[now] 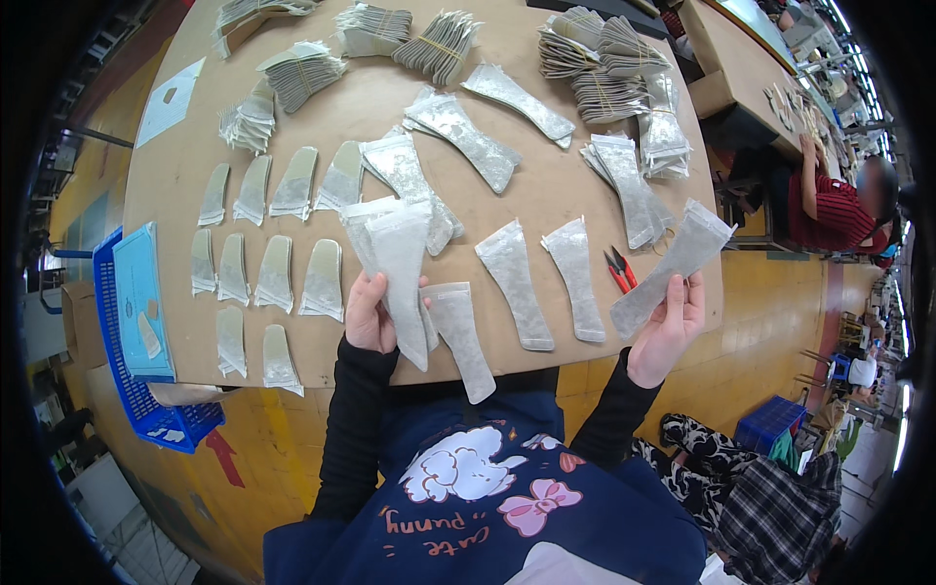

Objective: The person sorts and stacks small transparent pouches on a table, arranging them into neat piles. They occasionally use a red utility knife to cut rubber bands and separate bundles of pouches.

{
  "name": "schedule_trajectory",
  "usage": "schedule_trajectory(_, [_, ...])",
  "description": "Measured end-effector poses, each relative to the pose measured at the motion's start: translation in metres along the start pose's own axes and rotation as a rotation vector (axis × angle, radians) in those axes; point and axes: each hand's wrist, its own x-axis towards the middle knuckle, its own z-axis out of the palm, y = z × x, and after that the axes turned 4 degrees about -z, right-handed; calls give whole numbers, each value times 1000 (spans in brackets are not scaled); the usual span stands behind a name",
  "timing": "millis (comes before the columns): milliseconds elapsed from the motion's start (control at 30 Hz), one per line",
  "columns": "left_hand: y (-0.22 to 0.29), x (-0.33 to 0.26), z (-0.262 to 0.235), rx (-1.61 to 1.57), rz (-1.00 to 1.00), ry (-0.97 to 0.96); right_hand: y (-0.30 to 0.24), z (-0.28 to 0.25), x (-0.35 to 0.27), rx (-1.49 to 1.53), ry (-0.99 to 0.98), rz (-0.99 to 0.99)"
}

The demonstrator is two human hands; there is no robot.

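Note:
My left hand point(370, 314) is closed on a few curved grey fabric pieces point(402, 258), held tilted above the table's near edge. Another grey piece point(464, 336) hangs beside its fingertips over the table edge; whether those fingers grip it I cannot tell. In my right hand point(673, 327), thumb in front, is a similar curved piece point(678, 263), its wider end up to the right. Just left of that piece lie red-handled snips point(622, 273) with dark blades. Between the hands, two curved stacks point(515, 283) point(573, 278) rest flat on the table.
Banded bundles point(434, 47) line the far side of the brown table point(546, 375), with more point(606, 63) at far right. Small tapered stacks point(273, 268) stand in rows at left. A blue basket point(146, 390) is beyond the left edge. A person in red point(829, 210) sits at right.

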Motion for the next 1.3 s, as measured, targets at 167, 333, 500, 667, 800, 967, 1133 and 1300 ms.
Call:
schedule_trajectory(167, [-11,1,6,307,-37,283,4,0,-4,-28,-89,51])
schedule_trajectory(333, [-10,1,12,296,-57,231,11,15,-14,38,-153,82])
schedule_trajectory(500, [-10,1,12,291,-70,217,11,31,-23,66,-207,130])
schedule_trajectory(667, [-10,0,10,341,-57,185,6,40,-34,82,-293,193])
schedule_trajectory(800, [-10,0,9,333,-80,193,7,47,-46,150,-458,258])
schedule_trajectory(967, [-11,2,10,383,-54,205,11,56,-68,153,-601,392])
schedule_trajectory(1133, [-10,2,10,349,-73,208,23,68,-79,-48,-813,276])
schedule_trajectory(1300, [-14,3,8,435,-39,175,25,75,-85,-146,-864,248])
